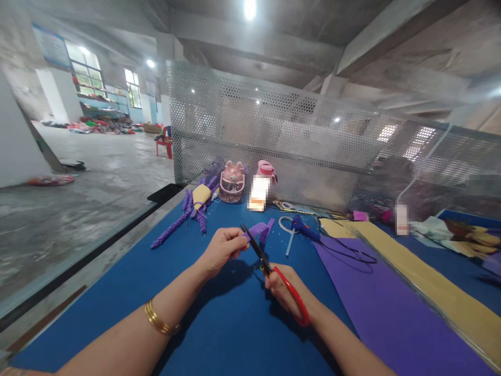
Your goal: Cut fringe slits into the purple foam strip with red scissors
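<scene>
Over the blue table, my left hand pinches one end of a purple strip whose free end bends over to the right. My right hand grips scissors with red handles. Their dark blades point up and left and cross in front of the strip close to my left fingertips. Whether the blades touch the strip I cannot tell. A blue glue gun with its cable lies just beyond my right hand.
Purple braided stems with a yellow piece lie at the back left, beside a pink transparent bottle. Purple sheet and yellow sheet cover the right side. A perforated metal screen closes off the back.
</scene>
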`<state>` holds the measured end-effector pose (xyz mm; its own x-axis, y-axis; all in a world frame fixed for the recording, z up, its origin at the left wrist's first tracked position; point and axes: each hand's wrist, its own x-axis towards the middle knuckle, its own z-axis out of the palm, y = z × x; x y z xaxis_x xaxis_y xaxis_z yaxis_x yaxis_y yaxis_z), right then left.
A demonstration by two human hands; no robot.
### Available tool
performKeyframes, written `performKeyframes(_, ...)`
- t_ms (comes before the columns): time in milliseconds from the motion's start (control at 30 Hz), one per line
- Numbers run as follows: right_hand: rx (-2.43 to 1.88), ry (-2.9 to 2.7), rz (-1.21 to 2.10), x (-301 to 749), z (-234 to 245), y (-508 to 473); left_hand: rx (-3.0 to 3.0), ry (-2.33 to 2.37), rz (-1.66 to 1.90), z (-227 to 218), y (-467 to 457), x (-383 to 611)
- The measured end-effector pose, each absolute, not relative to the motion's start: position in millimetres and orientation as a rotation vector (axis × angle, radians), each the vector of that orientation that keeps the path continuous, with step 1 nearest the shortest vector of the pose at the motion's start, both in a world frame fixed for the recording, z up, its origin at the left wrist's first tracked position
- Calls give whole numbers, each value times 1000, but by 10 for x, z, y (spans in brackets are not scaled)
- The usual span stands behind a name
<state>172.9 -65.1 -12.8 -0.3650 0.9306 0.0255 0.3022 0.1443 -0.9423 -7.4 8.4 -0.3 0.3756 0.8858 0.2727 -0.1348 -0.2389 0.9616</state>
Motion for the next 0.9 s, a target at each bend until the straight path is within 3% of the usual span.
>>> performKeyframes(900,-1239,-1777,1112,1702,-153,-632,1351,579,1096,-39,104,-68)
